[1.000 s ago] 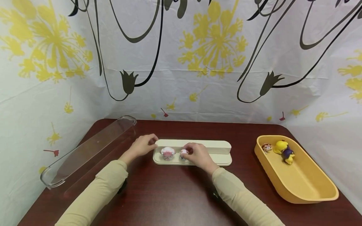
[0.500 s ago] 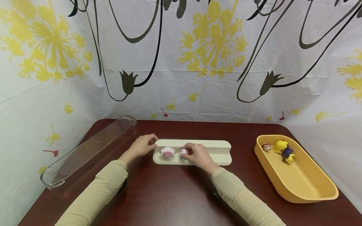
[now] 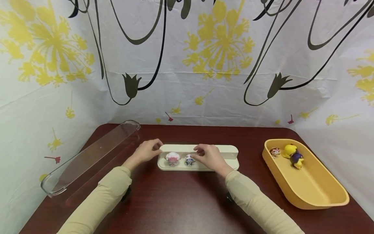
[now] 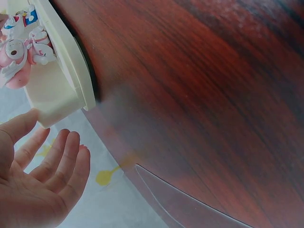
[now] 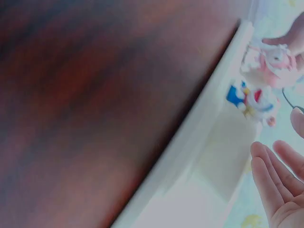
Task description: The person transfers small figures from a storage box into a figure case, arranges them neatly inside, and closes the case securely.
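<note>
A cream stepped display stand (image 3: 216,165) lies mid-table. On its lower step stands a pink-and-white figurine (image 3: 172,159), with a smaller white-and-blue figurine (image 3: 189,160) to its right. My left hand (image 3: 144,151) is at the stand's left end; in the left wrist view its thumb (image 4: 21,124) touches the corner, with the other fingers extended beyond it. My right hand (image 3: 211,157) hovers over the stand just right of the smaller figurine. In the right wrist view, that hand's fingers (image 5: 268,183) are extended and apart from the figurine, holding nothing.
A yellow tray (image 3: 314,188) at the right contains a yellow-and-purple figurine (image 3: 293,156) and a small red-and-white figurine (image 3: 275,151). At the left lies a long clear plastic cover (image 3: 93,156). A patterned cloth (image 3: 187,110) hangs behind the dark wooden table (image 3: 178,201).
My right hand has let go of the smaller figurine and moved slightly right. That figurine stays standing on the stand. My left hand has kept its place.
</note>
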Demonstrator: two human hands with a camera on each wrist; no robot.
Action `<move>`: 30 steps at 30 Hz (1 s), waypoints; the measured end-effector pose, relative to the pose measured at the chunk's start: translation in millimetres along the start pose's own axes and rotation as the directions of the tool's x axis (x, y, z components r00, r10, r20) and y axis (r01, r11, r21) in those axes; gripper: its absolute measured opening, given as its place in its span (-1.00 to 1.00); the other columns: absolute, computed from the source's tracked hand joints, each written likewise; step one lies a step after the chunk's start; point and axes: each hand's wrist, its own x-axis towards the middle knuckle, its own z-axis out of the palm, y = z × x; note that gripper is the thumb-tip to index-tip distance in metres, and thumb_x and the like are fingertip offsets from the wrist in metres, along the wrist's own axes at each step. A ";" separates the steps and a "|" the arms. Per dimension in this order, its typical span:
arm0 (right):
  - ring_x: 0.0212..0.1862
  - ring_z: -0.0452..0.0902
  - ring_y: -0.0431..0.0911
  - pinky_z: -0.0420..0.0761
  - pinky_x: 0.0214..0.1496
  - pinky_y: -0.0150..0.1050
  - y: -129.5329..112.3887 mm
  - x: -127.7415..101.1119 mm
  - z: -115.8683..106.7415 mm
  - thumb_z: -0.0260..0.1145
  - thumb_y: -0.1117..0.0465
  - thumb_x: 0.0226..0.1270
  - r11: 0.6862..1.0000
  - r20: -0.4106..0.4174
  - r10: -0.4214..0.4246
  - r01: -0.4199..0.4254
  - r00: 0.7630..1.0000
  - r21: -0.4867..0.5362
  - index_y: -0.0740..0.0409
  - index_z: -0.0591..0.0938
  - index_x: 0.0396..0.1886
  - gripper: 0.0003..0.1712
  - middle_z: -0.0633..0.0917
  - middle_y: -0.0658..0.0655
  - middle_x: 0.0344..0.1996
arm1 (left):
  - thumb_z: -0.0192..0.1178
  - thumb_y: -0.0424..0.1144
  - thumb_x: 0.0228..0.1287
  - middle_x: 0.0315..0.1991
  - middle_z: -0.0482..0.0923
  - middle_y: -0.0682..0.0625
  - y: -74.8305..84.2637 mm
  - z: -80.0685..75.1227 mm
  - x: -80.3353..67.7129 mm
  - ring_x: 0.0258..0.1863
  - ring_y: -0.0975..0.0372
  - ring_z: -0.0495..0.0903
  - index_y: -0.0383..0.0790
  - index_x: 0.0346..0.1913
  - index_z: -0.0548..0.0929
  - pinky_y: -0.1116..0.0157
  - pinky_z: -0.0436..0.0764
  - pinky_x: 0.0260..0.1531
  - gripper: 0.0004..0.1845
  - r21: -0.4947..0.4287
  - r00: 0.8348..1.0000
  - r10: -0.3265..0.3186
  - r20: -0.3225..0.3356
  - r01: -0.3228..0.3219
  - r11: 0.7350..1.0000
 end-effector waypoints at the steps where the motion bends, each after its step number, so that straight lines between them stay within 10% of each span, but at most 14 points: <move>1: -0.48 0.55 -0.22 0.49 -0.40 -0.35 -0.1 0.8 -4.7 0.39 0.11 -0.02 1.000 -0.010 -0.006 0.006 1.000 -0.007 0.22 0.64 -0.35 -0.71 0.63 0.03 -0.52 | 0.18 -0.24 0.14 -0.30 0.54 -0.03 -0.1 0.0 -0.2 -0.25 0.12 0.51 -0.19 -0.13 0.54 0.12 0.44 -0.31 -0.77 -0.001 1.000 0.000 0.000 0.000 1.000; 30: -0.38 0.58 0.02 0.48 -0.40 -0.09 44.5 -6.6 -183.7 0.23 0.02 0.16 0.961 -0.165 0.168 -0.199 0.972 -0.193 0.24 0.63 -0.24 -0.64 0.65 0.19 -0.42 | 0.17 -0.21 0.14 -0.28 0.54 -0.03 -1.4 0.3 0.2 -0.24 0.12 0.51 -0.16 -0.14 0.53 0.12 0.44 -0.32 -0.78 0.003 1.000 0.004 0.004 -0.004 1.000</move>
